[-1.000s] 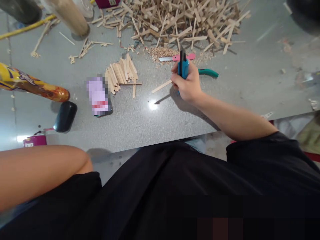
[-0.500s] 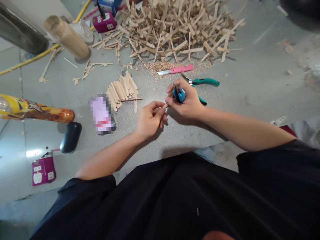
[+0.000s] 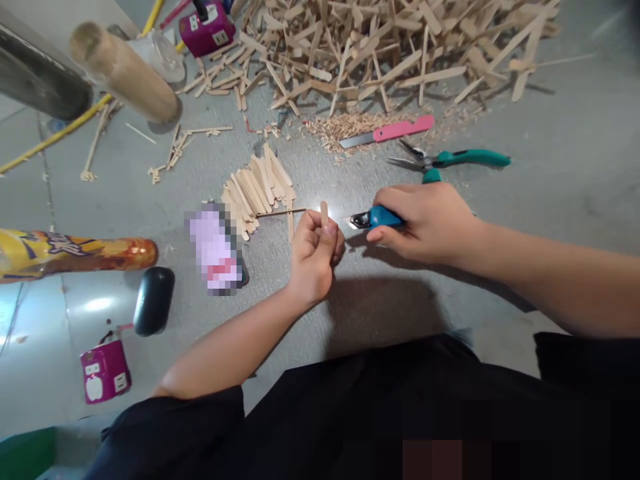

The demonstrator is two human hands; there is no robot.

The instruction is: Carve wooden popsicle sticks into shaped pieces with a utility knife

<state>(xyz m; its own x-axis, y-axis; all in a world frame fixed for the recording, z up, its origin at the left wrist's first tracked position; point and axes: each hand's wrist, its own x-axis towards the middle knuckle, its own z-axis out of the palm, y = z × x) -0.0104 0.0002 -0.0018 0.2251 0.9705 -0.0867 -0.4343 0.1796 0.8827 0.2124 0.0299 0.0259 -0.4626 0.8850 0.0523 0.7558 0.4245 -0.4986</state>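
My left hand (image 3: 315, 257) is closed around a short wooden stick (image 3: 324, 212), held upright with its rounded end poking above the fingers. My right hand (image 3: 425, 223) grips a blue utility knife (image 3: 377, 217), blade pointing left towards the stick, a few centimetres from it. Just left of my left hand lies a small stack of cut sticks (image 3: 260, 190) on the grey floor (image 3: 550, 167).
A big heap of wooden sticks (image 3: 390, 47) and shavings lies at the top. A pink knife (image 3: 390, 131) and green pliers (image 3: 450, 161) lie behind my right hand. At left are a yellow bottle (image 3: 75, 253), a black case (image 3: 153, 300), magenta power blocks (image 3: 105, 370), and a wooden post (image 3: 125, 73).
My left hand has taken the stick and stands it upright. My right hand drew back to the right and turned the knife flat, blade towards the stick. The view shifted closer.
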